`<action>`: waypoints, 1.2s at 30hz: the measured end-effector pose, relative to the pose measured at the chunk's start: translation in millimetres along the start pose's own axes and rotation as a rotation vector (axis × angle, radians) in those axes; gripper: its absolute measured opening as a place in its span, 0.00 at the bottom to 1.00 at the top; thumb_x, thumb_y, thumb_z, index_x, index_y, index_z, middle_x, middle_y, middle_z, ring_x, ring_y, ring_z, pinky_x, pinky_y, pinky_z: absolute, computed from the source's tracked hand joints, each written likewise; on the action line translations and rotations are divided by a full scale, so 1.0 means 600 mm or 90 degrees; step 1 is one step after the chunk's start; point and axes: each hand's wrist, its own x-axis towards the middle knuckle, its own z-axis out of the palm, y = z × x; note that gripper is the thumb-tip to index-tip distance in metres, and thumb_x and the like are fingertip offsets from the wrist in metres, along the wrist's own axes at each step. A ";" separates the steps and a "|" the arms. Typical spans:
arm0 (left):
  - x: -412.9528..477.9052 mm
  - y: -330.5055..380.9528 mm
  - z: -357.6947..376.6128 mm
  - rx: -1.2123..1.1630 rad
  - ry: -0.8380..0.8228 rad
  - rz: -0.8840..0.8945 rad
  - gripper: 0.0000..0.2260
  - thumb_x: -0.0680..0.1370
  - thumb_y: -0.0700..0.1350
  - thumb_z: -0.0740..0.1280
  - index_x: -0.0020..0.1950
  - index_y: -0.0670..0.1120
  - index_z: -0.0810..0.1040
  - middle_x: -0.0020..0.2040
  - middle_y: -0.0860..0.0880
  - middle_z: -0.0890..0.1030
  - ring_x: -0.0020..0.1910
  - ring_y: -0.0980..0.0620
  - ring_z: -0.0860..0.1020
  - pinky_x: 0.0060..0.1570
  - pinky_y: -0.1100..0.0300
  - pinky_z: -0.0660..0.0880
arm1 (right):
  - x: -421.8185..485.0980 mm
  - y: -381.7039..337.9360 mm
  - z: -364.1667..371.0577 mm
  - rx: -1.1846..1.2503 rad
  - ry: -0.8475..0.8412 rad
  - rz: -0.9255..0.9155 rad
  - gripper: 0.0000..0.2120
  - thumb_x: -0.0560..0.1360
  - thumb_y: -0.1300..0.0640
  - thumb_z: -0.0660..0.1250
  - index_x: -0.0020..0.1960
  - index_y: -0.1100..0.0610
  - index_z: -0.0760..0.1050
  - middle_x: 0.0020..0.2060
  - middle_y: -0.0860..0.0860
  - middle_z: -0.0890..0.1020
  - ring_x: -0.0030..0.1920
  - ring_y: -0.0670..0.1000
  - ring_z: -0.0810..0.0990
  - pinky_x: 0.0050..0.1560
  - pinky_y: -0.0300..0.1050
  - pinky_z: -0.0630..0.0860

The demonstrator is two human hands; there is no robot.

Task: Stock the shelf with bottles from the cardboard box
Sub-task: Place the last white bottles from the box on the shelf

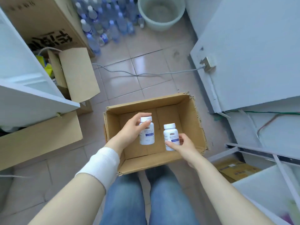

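Note:
An open cardboard box sits on the tiled floor in front of my knees; its visible bottom is bare. Over the box, my left hand grips a white bottle with a white cap and blue label, fingers around its cap and upper body. My right hand holds a second, matching white bottle by its lower part. Both bottles are upright and apart from each other. A white shelf unit stands at the left.
More cardboard boxes stand at the left under and behind the shelf. Several plastic water bottles and a pale bucket sit at the back. A grey cable crosses the floor. White cabinet panels and a drawer fill the right.

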 end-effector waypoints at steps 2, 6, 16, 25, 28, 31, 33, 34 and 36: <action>-0.043 0.051 0.004 -0.017 -0.003 0.045 0.12 0.80 0.49 0.61 0.64 0.55 0.70 0.52 0.54 0.76 0.49 0.62 0.76 0.44 0.68 0.71 | -0.063 -0.017 -0.008 0.047 0.041 -0.024 0.21 0.70 0.52 0.72 0.58 0.54 0.69 0.52 0.49 0.77 0.49 0.47 0.76 0.49 0.40 0.73; -0.126 0.126 0.026 -0.007 -0.031 0.116 0.12 0.80 0.52 0.59 0.60 0.48 0.72 0.48 0.52 0.78 0.48 0.52 0.77 0.42 0.65 0.72 | -0.187 -0.017 -0.006 0.129 0.141 -0.077 0.22 0.70 0.49 0.72 0.59 0.51 0.67 0.55 0.50 0.77 0.54 0.49 0.77 0.62 0.51 0.73; -0.334 0.261 0.175 0.097 -0.260 0.294 0.16 0.80 0.54 0.60 0.57 0.42 0.72 0.50 0.43 0.79 0.44 0.49 0.77 0.46 0.56 0.74 | -0.480 0.061 0.003 0.376 0.390 -0.220 0.16 0.75 0.51 0.66 0.60 0.54 0.67 0.51 0.48 0.79 0.51 0.47 0.78 0.59 0.46 0.73; -0.645 0.260 0.442 0.134 -0.503 0.407 0.14 0.78 0.54 0.64 0.52 0.44 0.76 0.41 0.53 0.81 0.37 0.55 0.78 0.37 0.64 0.75 | -0.797 0.309 -0.032 0.605 0.639 -0.324 0.08 0.77 0.54 0.64 0.56 0.53 0.73 0.57 0.58 0.79 0.60 0.59 0.78 0.64 0.56 0.72; -0.771 0.223 0.539 0.160 -0.572 0.449 0.11 0.79 0.52 0.63 0.50 0.45 0.75 0.43 0.52 0.82 0.38 0.52 0.77 0.40 0.58 0.75 | -0.907 0.409 -0.028 0.638 0.713 -0.366 0.26 0.65 0.41 0.72 0.58 0.51 0.74 0.57 0.54 0.80 0.60 0.56 0.78 0.64 0.60 0.71; -0.905 0.182 0.636 0.163 -0.637 0.491 0.10 0.79 0.52 0.63 0.50 0.46 0.76 0.44 0.50 0.82 0.41 0.51 0.78 0.45 0.57 0.75 | -1.021 0.524 -0.022 0.648 0.776 -0.392 0.27 0.63 0.41 0.72 0.59 0.51 0.74 0.57 0.54 0.81 0.60 0.55 0.79 0.65 0.59 0.71; -0.993 0.155 0.702 0.170 -0.672 0.512 0.13 0.78 0.54 0.64 0.50 0.45 0.75 0.43 0.49 0.82 0.40 0.52 0.78 0.45 0.58 0.75 | -1.095 0.604 -0.018 0.633 0.822 -0.387 0.22 0.65 0.41 0.72 0.56 0.48 0.75 0.53 0.51 0.82 0.58 0.54 0.79 0.65 0.59 0.71; -1.034 0.143 0.735 0.170 -0.690 0.526 0.13 0.77 0.55 0.64 0.49 0.45 0.75 0.41 0.50 0.81 0.39 0.54 0.79 0.43 0.60 0.75 | -1.129 0.644 -0.016 0.626 0.846 -0.390 0.17 0.69 0.44 0.70 0.55 0.48 0.74 0.52 0.50 0.82 0.58 0.53 0.79 0.65 0.58 0.71; -1.115 0.119 0.796 0.168 -0.716 0.555 0.13 0.78 0.53 0.63 0.49 0.42 0.75 0.40 0.50 0.81 0.38 0.55 0.78 0.42 0.63 0.74 | -1.191 0.720 -0.018 0.636 0.889 -0.411 0.07 0.75 0.53 0.66 0.54 0.48 0.73 0.52 0.50 0.81 0.56 0.50 0.79 0.64 0.53 0.72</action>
